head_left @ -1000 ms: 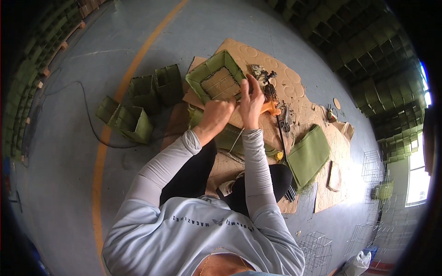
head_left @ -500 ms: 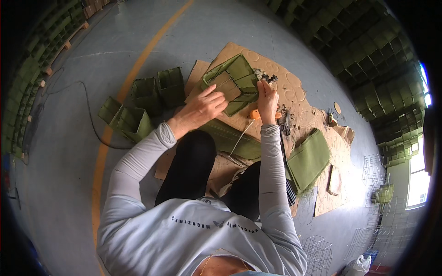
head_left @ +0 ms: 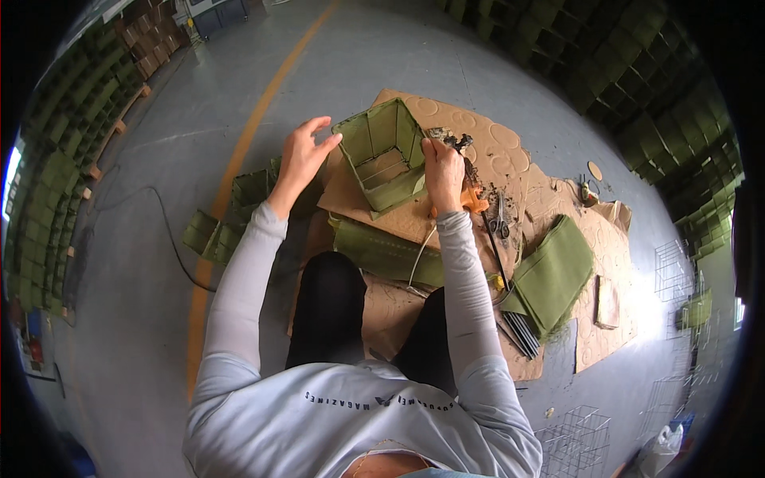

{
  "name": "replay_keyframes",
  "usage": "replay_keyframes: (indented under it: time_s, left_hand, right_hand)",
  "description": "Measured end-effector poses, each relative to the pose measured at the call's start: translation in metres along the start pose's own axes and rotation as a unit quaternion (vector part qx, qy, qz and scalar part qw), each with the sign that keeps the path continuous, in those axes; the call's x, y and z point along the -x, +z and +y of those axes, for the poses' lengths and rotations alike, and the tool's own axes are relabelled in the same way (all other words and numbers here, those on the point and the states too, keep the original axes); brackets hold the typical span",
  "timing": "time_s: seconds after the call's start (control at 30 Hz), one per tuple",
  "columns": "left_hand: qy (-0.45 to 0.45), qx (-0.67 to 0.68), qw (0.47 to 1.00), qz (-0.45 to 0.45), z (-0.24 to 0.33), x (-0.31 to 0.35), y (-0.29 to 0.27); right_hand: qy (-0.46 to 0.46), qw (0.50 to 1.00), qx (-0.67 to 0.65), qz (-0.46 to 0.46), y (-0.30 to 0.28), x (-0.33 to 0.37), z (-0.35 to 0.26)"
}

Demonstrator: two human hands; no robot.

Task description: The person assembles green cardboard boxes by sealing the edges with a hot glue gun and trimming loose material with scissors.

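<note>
A green fabric box (head_left: pixel 390 195) with an open top stands tilted on the cardboard-covered work surface in front of me. Inside, a brown cardboard piece (head_left: pixel 381 169) lies at its bottom. My right hand (head_left: pixel 444 171) is closed on the box's right rim, the fingers pinched over the edge. To the left, my left hand (head_left: pixel 304 159) is open, with thumb and fingers spread beside the box's far left corner. Its thumb tip is right at that corner; whether they touch I cannot tell. An orange-handled tool (head_left: pixel 473 199), probably a glue gun, lies beside my right wrist.
Several finished green boxes (head_left: pixel 251 191) stand on the floor beyond my left forearm. Right of the work surface (head_left: pixel 498 147) lie scissors (head_left: pixel 500 223), folded green fabric (head_left: pixel 554 275) and black rods (head_left: pixel 519 334). Wire frames (head_left: pixel 578 438) stand at the lower right. A cable (head_left: pixel 163 211) crosses the floor.
My left hand has let go of the cardboard piece and moved left, out of the box, with its fingers spread. The cardboard now sits lower inside. My right hand still grips the rim.
</note>
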State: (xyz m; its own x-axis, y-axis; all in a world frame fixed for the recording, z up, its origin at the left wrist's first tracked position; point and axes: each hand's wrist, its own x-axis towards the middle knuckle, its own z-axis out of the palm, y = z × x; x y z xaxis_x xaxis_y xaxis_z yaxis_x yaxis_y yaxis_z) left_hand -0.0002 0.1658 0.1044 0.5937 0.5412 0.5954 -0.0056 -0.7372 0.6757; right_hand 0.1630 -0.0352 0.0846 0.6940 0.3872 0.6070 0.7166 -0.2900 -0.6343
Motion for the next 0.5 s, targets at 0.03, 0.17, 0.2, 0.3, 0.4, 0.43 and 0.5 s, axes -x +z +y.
replay_keyframes:
  time_s: [0.03,0.17,0.2,0.3,0.4,0.43,0.5]
  left_hand:
    - [-0.034,0.018,0.998,-0.041,-0.015,-0.010,0.010]
    - [-0.067,-0.022,0.990,-0.126,-0.002,-0.024,0.023]
    - [-0.060,-0.029,0.988,-0.141,0.002,-0.020,0.022]
    - [-0.170,0.051,0.969,-0.170,0.015,-0.012,0.021]
    - [-0.214,0.081,0.948,-0.221,0.027,-0.014,0.010]
    - [-0.226,0.103,0.936,-0.251,0.026,-0.012,0.003]
    - [-0.238,0.094,0.926,-0.278,0.026,-0.011,-0.004]
  right_hand:
    - [-0.004,0.999,0.036,-0.008,0.005,-0.008,0.010]
    - [0.010,0.998,0.022,-0.055,0.007,-0.042,0.040]
    - [0.025,0.999,0.017,-0.045,0.010,-0.044,0.045]
    - [0.092,0.994,-0.051,0.023,0.004,-0.038,0.045]
    - [0.069,0.989,-0.134,0.005,0.016,0.009,0.047]
    - [0.095,0.986,-0.124,-0.052,0.009,0.018,0.030]
    - [0.134,0.976,-0.160,-0.057,-0.005,0.033,-0.002]
